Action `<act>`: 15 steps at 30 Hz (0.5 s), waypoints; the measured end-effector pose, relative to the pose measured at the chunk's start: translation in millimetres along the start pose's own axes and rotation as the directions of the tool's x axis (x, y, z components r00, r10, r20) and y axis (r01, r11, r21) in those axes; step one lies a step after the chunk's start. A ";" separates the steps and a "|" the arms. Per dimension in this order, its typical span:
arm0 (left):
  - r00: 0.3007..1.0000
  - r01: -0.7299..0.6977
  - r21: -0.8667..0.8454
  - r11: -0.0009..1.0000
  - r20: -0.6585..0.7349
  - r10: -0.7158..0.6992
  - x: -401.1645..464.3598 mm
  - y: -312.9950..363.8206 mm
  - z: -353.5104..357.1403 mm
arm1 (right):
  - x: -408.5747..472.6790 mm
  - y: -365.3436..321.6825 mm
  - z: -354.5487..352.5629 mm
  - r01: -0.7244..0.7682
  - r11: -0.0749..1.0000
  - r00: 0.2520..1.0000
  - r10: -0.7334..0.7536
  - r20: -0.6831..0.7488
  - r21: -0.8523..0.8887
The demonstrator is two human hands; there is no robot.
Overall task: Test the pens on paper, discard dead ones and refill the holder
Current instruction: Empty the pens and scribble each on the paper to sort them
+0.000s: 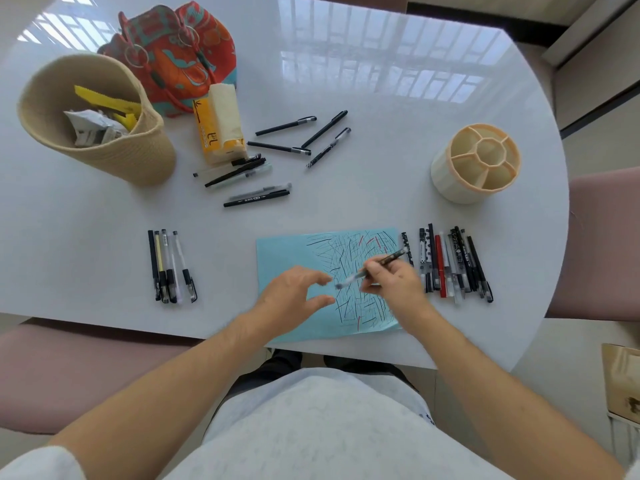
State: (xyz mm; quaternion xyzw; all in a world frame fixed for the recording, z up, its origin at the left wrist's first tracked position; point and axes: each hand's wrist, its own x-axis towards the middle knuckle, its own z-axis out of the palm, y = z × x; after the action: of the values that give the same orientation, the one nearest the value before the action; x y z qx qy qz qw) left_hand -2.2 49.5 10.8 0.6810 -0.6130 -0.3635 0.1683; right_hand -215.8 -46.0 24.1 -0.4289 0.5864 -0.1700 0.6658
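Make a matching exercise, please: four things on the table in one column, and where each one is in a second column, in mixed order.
Things:
1. pen holder
2. woven basket
3. row of four pens
4. blue paper

Places:
A. far left of the table, with rubbish inside
B. under both hands, at the near edge
C. right side of the table, empty
D. left of the paper, side by side

Pairs: 1-C, 2-A, 3-D, 4-B

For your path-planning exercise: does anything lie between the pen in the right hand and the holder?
Yes: the row of pens beside the paper lies between the held pen and the holder.
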 end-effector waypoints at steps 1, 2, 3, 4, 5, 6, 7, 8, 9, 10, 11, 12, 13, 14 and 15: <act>1.000 0.012 0.016 1.000 -0.012 -0.011 0.5 -3.0 -1.4 | 6.6 -8.7 -12.7 -0.002 0.989 0.999 -0.003 -0.037 -0.146; 0.999 0.020 0.039 0.999 -0.026 -0.019 0.3 -6.8 -2.9 | 13.4 -15.9 -25.7 -0.009 0.938 0.996 -0.021 -0.081 -0.348; 0.999 0.020 0.069 0.997 -0.041 -0.018 -0.5 -11.3 -4.3 | 19.6 -20.2 -37.6 -0.018 0.841 0.992 -0.054 -0.116 -0.541; 0.998 0.021 0.105 0.994 -0.056 -0.015 -2.0 -16.5 -5.4 | 25.0 -21.6 -46.5 -0.024 0.728 0.988 -0.089 -0.129 -0.685; 0.997 0.034 0.141 0.989 -0.074 -0.024 -3.6 -21.9 -5.9 | 29.2 -20.4 -52.6 -0.017 0.632 0.986 -0.118 -0.118 -0.775; 0.994 0.065 0.175 0.982 -0.094 -0.049 -5.7 -26.3 -6.2 | 33.1 -17.4 -55.8 -0.002 0.566 0.986 -0.138 -0.097 -0.824; 0.990 0.107 0.205 0.973 -0.113 -0.085 -7.9 -29.8 -6.7 | 36.3 -13.6 -57.3 0.015 0.521 0.984 -0.158 -0.079 -0.853; 0.984 0.148 0.229 0.962 -0.129 -0.121 -9.8 -32.5 -6.9 | 39.1 -9.7 -57.7 0.034 0.484 0.980 -0.187 -0.065 -0.874; 0.979 0.179 0.244 0.953 -0.142 -0.147 -11.3 -35.1 -7.1 | 41.8 -6.3 -57.9 0.053 0.456 0.974 -0.221 -0.055 -0.888; 0.975 0.197 0.251 0.948 -0.149 -0.163 -12.5 -37.6 -7.4 | 44.2 -3.4 -58.9 0.062 0.433 0.967 -0.248 -0.053 -0.899; 0.974 0.205 0.255 0.945 -0.148 -0.172 -13.5 -40.3 -7.7 | 46.1 -1.3 -59.8 0.057 0.414 0.963 -0.263 -0.059 -0.908; 0.974 0.212 0.260 0.942 -0.135 -0.182 -14.5 -42.9 -8.1 | 47.5 -0.1 -60.3 0.041 0.399 0.960 -0.271 -0.075 -0.916; 0.974 0.218 0.265 0.939 -0.115 -0.194 -15.5 -45.7 -8.5 | 48.2 0.3 -60.1 0.025 0.389 0.955 -0.282 -0.093 -0.921; 0.974 0.222 0.266 0.938 -0.094 -0.204 -16.6 -48.5 -8.9 | 48.9 0.0 -59.0 0.018 0.384 0.947 -0.301 -0.107 -0.923; 0.975 0.221 0.264 0.939 -0.078 -0.208 -17.8 -51.4 -9.0 | 49.2 -1.4 -55.9 0.021 0.383 0.938 -0.326 -0.114 -0.923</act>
State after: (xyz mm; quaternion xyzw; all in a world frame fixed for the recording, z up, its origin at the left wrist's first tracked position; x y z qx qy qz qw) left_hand 41.0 74.4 -12.6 0.7690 -0.5748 -0.2754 0.0478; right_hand -254.7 -103.5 -3.0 -0.7528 0.6212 0.0498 0.2120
